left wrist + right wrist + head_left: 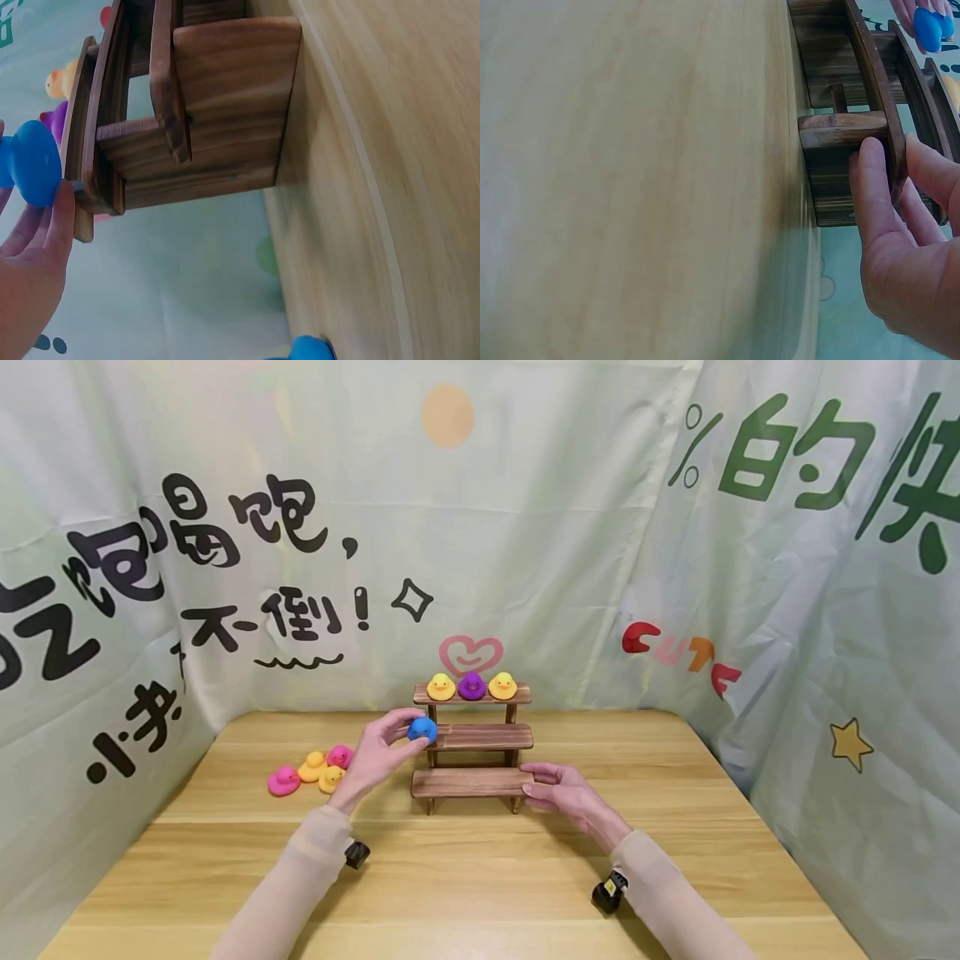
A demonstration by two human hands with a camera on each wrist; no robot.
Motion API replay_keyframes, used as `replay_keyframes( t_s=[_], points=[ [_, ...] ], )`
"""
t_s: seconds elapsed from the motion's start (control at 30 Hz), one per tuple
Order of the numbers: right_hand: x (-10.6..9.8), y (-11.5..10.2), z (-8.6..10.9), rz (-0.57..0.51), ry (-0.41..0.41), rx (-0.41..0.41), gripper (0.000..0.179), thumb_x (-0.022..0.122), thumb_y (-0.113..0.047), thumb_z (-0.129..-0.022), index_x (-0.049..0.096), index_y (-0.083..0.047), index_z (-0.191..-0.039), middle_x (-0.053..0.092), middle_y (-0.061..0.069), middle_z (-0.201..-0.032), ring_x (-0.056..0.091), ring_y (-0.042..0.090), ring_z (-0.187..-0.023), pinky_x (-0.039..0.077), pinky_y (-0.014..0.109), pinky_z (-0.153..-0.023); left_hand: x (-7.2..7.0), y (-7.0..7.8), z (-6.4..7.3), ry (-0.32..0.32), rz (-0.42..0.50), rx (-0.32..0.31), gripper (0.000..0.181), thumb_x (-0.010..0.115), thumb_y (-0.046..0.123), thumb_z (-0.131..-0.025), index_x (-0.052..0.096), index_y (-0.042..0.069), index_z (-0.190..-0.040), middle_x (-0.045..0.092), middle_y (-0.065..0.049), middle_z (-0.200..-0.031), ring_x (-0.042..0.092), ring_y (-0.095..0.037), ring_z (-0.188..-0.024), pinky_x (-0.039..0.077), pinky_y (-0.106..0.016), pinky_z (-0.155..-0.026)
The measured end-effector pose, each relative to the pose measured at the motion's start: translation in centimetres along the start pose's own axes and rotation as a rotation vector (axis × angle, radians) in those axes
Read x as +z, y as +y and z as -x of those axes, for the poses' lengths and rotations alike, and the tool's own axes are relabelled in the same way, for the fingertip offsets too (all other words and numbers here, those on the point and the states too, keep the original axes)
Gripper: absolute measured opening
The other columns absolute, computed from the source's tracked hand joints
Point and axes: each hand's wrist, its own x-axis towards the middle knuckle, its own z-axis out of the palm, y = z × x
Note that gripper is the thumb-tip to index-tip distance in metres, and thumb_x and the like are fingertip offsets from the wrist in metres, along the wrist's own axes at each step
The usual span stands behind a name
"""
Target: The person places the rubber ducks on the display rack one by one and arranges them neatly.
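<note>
My left hand pinches a blue rubber duck between thumb and fingers, at the left end of the middle step of a brown wooden three-step stand. In the left wrist view the duck is beside the stand's upper steps. My right hand grips the right end of the bottom step, thumb on top and fingers beneath, as the right wrist view shows. Along the top step sit a yellow duck, a purple duck and another yellow duck.
Left of the stand, several pink and yellow ducks lie grouped on the wooden table. A blue thing shows partly at the left wrist view's bottom edge. Printed cloth hangs behind the table and along its sides.
</note>
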Motion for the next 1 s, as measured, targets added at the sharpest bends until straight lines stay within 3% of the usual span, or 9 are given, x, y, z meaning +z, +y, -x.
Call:
replay_keyframes(
  t_s=[0.13, 0.27, 0.53, 0.83, 1.0],
  points=[
    [0.0, 0.0, -0.1, 0.001, -0.003, -0.003, 0.051, 0.063, 0.0, -0.093, 0.044, 0.01, -0.14, 0.047, 0.03, -0.141, 0.068, 0.017, -0.098, 0.056, 0.032, -0.09, 0.6, -0.1, -0.2, -0.022, 0.011, 0.012, 0.044, 0.076, 0.011, -0.085, 0.061, 0.0, -0.126, 0.064, -0.016, -0.126, 0.061, -0.033, -0.117, 0.045, -0.05, -0.104],
    [0.0, 0.0, -0.2, -0.002, 0.002, 0.005, 0.051, 0.063, 0.0, -0.094, 0.044, 0.01, -0.14, 0.047, 0.029, -0.141, 0.068, 0.016, -0.098, 0.055, 0.032, -0.09, 1.2, 0.0, -0.5, -0.051, 0.022, 0.003, 0.043, 0.076, 0.01, -0.086, 0.061, 0.006, -0.126, 0.063, -0.016, -0.127, 0.061, -0.032, -0.117, 0.048, -0.046, -0.102],
    [-0.1, 0.1, -0.3, -0.003, -0.002, 0.005, 0.051, 0.061, 0.0, -0.094, 0.043, 0.01, -0.141, 0.047, 0.029, -0.141, 0.068, 0.015, -0.098, 0.055, 0.032, -0.091, 2.4, 0.2, -0.9, -0.094, 0.01, -0.054, 0.043, 0.075, 0.014, -0.087, 0.061, 0.011, -0.127, 0.064, -0.017, -0.127, 0.065, -0.03, -0.114, 0.057, -0.03, -0.086],
    [-0.1, -0.1, -0.2, -0.006, 0.002, 0.008, 0.05, 0.061, 0.001, -0.094, 0.043, 0.01, -0.141, 0.053, 0.026, -0.136, 0.068, 0.014, -0.096, 0.054, 0.033, -0.092, 3.9, 0.1, -1.9, -0.113, -0.022, -0.059, 0.043, 0.075, 0.015, -0.088, 0.061, 0.005, -0.127, 0.065, -0.016, -0.123, 0.066, -0.031, -0.11, 0.056, -0.035, -0.089],
    [-0.1, -0.1, -0.1, -0.005, -0.001, 0.007, 0.05, 0.062, 0.0, -0.094, 0.044, 0.009, -0.14, 0.049, 0.028, -0.14, 0.068, 0.016, -0.098, 0.055, 0.033, -0.092, 4.9, 0.4, -2.1, -0.126, 0.005, -0.099, 0.044, 0.073, 0.011, -0.088, 0.059, 0.004, -0.13, 0.063, -0.019, -0.127, 0.063, -0.033, -0.113, 0.054, -0.038, -0.094]
  ],
)
